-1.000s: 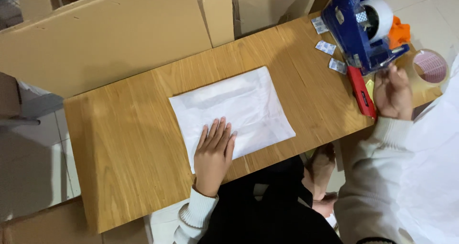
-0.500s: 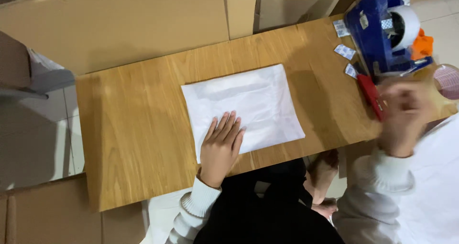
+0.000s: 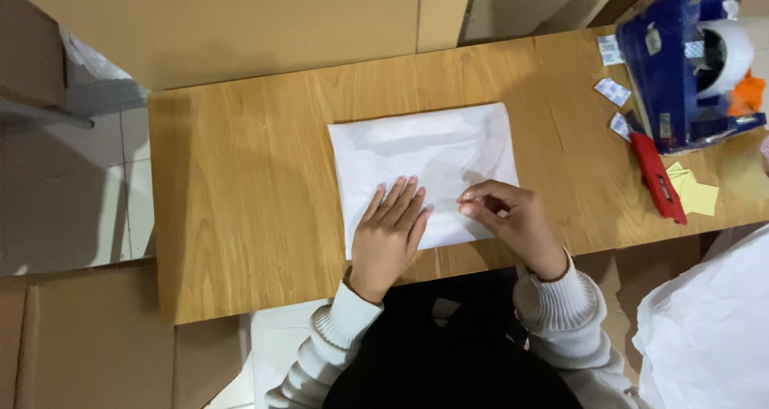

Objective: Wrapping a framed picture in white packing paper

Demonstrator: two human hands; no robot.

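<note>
A flat white plastic mailer bag (image 3: 424,157) lies in the middle of a wooden table (image 3: 248,193). My left hand (image 3: 390,233) rests flat on the bag's lower edge, palm down, fingers stretched out and close together. My right hand (image 3: 509,221) hovers over the bag's lower right corner. Its thumb and fingers are pinched together, and anything between them is too small to make out. Both arms wear white ribbed sleeves.
At the table's right end stand a blue tape dispenser (image 3: 681,64) with a white roll, a red utility knife (image 3: 657,177), yellow sticky notes (image 3: 693,191) and small printed labels (image 3: 615,91). Cardboard boxes (image 3: 240,24) line the far side. More white bags (image 3: 709,329) lie at lower right.
My right hand has come back from the tape dispenser area to the bag's lower right corner. The left hand has stayed flat on the bag.
</note>
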